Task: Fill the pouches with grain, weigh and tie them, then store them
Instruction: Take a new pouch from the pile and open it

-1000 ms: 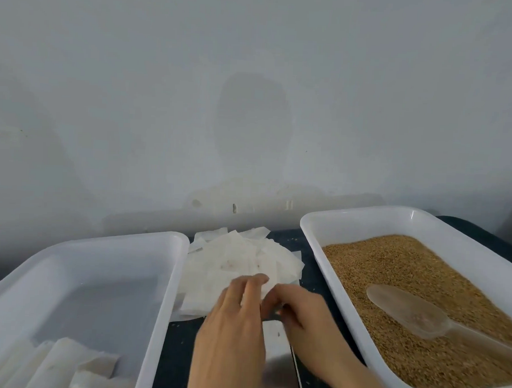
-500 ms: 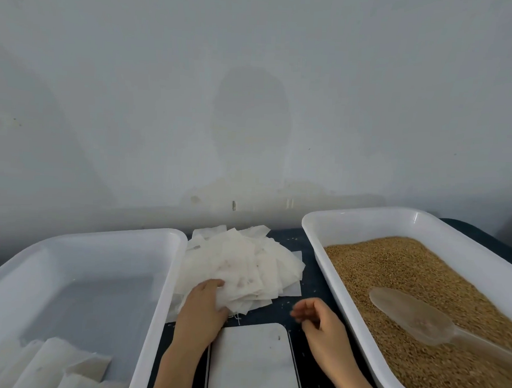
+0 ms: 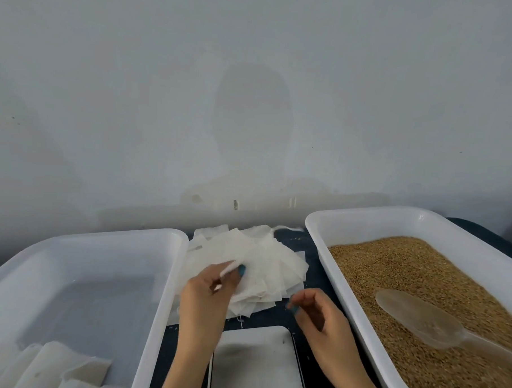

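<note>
Pinching one pouch [image 3: 228, 269] off the pile [image 3: 269, 262] straight ahead, left hand [image 3: 206, 291] is nearer. Empty, loosely curled right hand [image 3: 320, 317] hangs between pile and grain [image 3: 406, 273]; scoop [image 3: 413, 321] lies to its right.

the two trays [image 3: 362, 219] look like glossy white plastic. the pouches [image 3: 263, 258] are thin, matt, papery white. the grain [image 3: 415, 277] is dull, granular brown; the scoop [image 3: 419, 321] on it is cloudy translucent plastic. the desk [image 3: 305, 254] is dark and matt.

Pouch pile [image 3: 246, 261] between two trays [image 3: 169, 281].
</note>
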{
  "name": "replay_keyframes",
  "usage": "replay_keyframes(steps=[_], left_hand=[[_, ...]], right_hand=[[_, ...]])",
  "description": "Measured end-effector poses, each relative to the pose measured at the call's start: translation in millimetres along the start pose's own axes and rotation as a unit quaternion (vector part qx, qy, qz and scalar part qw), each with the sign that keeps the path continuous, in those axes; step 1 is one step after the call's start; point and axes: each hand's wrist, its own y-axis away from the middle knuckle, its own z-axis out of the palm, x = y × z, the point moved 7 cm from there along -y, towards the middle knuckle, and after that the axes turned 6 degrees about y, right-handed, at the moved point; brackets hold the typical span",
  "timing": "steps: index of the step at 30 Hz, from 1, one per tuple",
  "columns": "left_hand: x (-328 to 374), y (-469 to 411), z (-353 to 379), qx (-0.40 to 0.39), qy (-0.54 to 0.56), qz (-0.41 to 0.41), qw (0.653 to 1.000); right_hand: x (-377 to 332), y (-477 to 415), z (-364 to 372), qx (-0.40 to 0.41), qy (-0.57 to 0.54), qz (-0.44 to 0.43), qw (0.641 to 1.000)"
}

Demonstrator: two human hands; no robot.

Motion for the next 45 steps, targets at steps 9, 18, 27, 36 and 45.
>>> replay_keyframes(steps=[9, 18, 27, 36, 45], left_hand=[[-22.0, 23.1, 20.4, -0.107, 0.144, -0.129, 0.975], [-32.6, 34.7, 33.5, -0.162, 0.205, -0.204, 0.943], [-30.9, 28.7, 25.7, -0.122, 0.152, -0.150, 0.969], [-27.2, 25.4, 18.8, -0.084, 0.098, -0.112, 0.985], [19.2, 40.3, 27.8, -0.133, -0.185, 0.275, 0.934]], right_hand=[[-9.0, 3.2, 7.7, -0.036, -0.155, 0.027, 0.987], [3.5, 1.0, 12.2, -0.082, -0.185, 0.105, 0.974], [-2.1, 2.6, 6.3, -0.060, -0.212, 0.108, 0.970], [2.6, 2.6, 8.7, -0.033, -0.242, 0.114, 0.963], [-10.2, 3.1, 7.3, 0.000, -0.235, 0.035, 0.971]])
